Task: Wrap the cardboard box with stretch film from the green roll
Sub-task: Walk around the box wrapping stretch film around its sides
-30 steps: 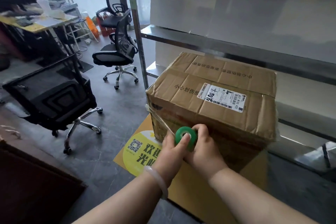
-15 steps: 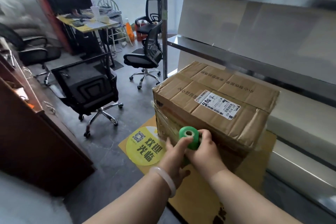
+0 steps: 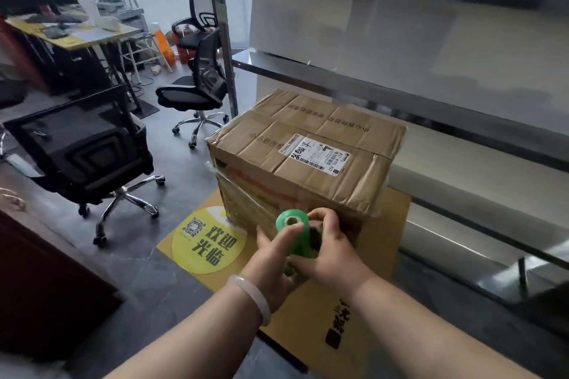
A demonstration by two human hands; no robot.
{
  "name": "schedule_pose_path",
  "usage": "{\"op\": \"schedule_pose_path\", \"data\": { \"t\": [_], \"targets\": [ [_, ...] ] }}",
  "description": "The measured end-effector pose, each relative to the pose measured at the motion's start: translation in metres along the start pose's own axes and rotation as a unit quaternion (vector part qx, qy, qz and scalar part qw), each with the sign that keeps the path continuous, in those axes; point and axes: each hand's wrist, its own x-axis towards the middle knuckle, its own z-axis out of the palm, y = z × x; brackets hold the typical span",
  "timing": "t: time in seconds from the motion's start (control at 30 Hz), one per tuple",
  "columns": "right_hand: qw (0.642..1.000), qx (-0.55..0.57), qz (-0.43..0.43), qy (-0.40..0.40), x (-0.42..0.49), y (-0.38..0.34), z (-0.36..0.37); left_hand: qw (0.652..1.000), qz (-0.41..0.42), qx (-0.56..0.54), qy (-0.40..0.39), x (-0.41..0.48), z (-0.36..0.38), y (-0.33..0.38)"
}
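A brown cardboard box [image 3: 308, 151] with a white shipping label on top stands on a yellow floor mat [image 3: 388, 258]. Clear stretch film [image 3: 243, 197] runs from the box's near left corner along its front face to the green roll [image 3: 294, 232]. Both hands hold the roll upright against the front of the box. My left hand [image 3: 271, 258] grips it from the left, a finger on its top rim. My right hand [image 3: 331, 249] grips it from the right and hides its lower part. A pale bangle sits on my left wrist.
A metal shelving rack [image 3: 400, 101] stands right behind the box, its post [image 3: 224, 49] at the box's far left. Black office chairs [image 3: 89, 160] [image 3: 197, 89] stand on the grey floor to the left. A dark wooden cabinet [image 3: 40, 286] is at the near left.
The roll and both hands have shifted right along the box's front, drawing more film across it. The camera has also moved, so the box sits further right in view.
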Motion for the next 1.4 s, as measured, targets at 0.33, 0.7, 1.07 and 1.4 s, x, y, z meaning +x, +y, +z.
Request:
{"op": "schedule_pose_path", "data": {
  "t": [0.33, 0.7, 1.07, 1.4],
  "targets": [
    [0.994, -0.058, -0.046, -0.074, -0.034, 0.035, -0.058, 0.993, 0.068, -0.066, 0.073, -0.019, 0.052, -0.052],
    [0.977, -0.061, -0.134, -0.154, -0.023, 0.072, -0.136, 0.975, 0.112, -0.091, 0.167, -0.011, 0.136, -0.100],
    [0.977, 0.019, -0.093, -0.192, -0.008, 0.092, -0.165, 0.974, 0.088, -0.124, 0.167, 0.017, 0.172, -0.113],
    [0.952, -0.011, -0.148, -0.267, 0.011, 0.099, -0.199, 0.985, 0.048, -0.088, 0.141, 0.048, 0.184, -0.115]
  ]
}}
